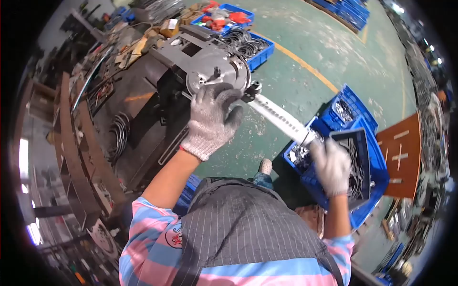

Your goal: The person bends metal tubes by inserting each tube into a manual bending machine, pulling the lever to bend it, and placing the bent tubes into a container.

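Observation:
My left hand, in a knitted glove with grey fingers, rests at the near edge of a round metal plate on a machine. Its fingers are curved and the thumb stands apart; what its fingertips touch is hidden. A long pale perforated bar reaches from a dark clamp beside the plate out to the right. At the bar's outer end is my right hand, gloved too and blurred, over blue crates of metal parts. Its fingers are smeared by motion, so its hold on the bar is unclear.
Blue crates with metal parts stand at the right, beside a brown board. Another blue crate of curved metal pieces sits behind the machine. Coiled metal strips and a workbench lie left. One shoe shows on the green floor.

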Motion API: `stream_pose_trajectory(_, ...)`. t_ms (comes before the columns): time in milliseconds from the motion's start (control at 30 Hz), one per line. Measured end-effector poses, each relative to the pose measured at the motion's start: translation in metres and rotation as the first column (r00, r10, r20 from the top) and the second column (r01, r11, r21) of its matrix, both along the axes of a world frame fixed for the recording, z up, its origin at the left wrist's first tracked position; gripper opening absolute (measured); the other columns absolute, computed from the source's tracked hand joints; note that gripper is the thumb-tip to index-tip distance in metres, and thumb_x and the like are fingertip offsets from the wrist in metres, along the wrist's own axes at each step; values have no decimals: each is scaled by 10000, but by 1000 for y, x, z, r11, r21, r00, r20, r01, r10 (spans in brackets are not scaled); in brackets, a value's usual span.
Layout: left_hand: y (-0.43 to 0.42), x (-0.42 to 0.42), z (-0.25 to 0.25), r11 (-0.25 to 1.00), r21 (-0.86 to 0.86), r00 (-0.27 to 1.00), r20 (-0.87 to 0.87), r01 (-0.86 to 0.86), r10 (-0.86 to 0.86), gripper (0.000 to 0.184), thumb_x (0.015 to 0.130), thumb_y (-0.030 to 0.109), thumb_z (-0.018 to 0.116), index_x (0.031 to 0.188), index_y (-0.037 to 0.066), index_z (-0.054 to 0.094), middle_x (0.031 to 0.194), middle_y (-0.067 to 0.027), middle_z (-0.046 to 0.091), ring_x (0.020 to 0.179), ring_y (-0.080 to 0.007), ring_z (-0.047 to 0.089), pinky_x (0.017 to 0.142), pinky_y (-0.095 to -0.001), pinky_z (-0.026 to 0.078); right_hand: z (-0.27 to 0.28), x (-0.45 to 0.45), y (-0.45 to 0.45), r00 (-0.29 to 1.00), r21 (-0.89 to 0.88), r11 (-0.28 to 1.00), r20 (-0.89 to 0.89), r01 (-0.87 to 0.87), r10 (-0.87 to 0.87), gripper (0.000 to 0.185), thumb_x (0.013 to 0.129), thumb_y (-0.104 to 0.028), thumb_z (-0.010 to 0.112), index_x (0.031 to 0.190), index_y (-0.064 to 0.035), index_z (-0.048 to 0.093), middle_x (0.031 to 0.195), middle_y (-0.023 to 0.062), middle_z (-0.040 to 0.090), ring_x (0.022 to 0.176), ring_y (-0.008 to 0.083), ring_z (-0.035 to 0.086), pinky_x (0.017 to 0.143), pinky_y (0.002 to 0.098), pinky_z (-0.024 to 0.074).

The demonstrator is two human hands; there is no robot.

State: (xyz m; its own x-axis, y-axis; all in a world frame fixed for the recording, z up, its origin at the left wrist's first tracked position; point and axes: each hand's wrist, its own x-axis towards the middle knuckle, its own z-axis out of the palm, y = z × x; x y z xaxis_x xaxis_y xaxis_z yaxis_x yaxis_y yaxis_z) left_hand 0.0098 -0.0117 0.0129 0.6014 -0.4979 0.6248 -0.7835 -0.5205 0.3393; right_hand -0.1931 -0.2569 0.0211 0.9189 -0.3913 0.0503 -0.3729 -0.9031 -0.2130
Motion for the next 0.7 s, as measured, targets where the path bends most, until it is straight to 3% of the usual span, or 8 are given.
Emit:
stream_pose_trajectory(33,5,-5,-4,1000,27,999,-41,-9,10,294,776,149,760,1052,72,695,1159,-124,620,1081,-349,595,934,-467,474,3,-17,43,968,78,975,-155,209,-196,439,824,-461,704,841,-32,613,813,239,676,813,445,674,746,494,540)
stream_pose_trajectory(67,7,-5,-8,1000,-9,997,-71,-13,12,345,778,136,738,1110,57,688,1146,-142,624,1075,-356,602,927,-463,487,9,-34,85,914,137,959,-361,249,-186,460,776,-456,742,906,-32,620,875,243,688,858,447,676,775,490,546)
stream_pose_trajectory(100,8,-3,-10,1000,1,998,-61,-18,18,321,767,145,747,1078,75,709,1109,-131,634,1065,-351,599,933,-464,482,5,-49,107,968,125,967,-149,221,-202,405,799,-364,733,999,-32,617,913,236,691,861,438,678,764,491,546)
stream_pose_trajectory(167,8,-1,-11,988,155,997,-73,10,1,266,750,152,758,1011,106,734,1080,-104,642,1065,-342,589,937,-469,473,-8,-58,102,982,160,970,-73,184,-174,373,812,-274,722,1082,-42,610,948,229,693,875,432,683,770,498,545)
stream_pose_trajectory(367,5,2,-24,990,135,999,7,-50,50,218,720,155,768,935,160,736,1034,-52,640,1064,-309,571,914,-489,436,-2,-29,33,984,25,986,-74,165,-163,202,772,-138,680,953,-62,635,881,189,684,860,384,688,769,472,548)
stream_pose_trajectory(467,4,1,-24,987,152,996,80,-52,40,210,746,191,752,944,215,686,1011,-15,614,989,-285,570,877,-460,437,-21,15,-47,998,-320,945,28,61,-55,149,736,-111,712,852,-78,626,810,164,659,796,360,668,723,472,533)
stream_pose_trajectory(533,3,0,-25,993,116,995,97,-32,21,227,739,185,758,943,213,663,1005,-2,610,979,-279,570,880,-457,429,-30,67,-100,984,-409,911,177,50,26,122,764,-107,699,863,-86,631,855,143,661,854,343,665,741,469,519)
stream_pose_trajectory(700,-6,-9,-19,992,100,992,103,-81,70,276,719,168,789,976,186,691,973,-5,620,932,-281,572,847,-458,416,-37,212,-170,987,-471,882,153,35,43,118,838,-143,601,914,-127,690,943,138,693,923,323,678,767,432,548)
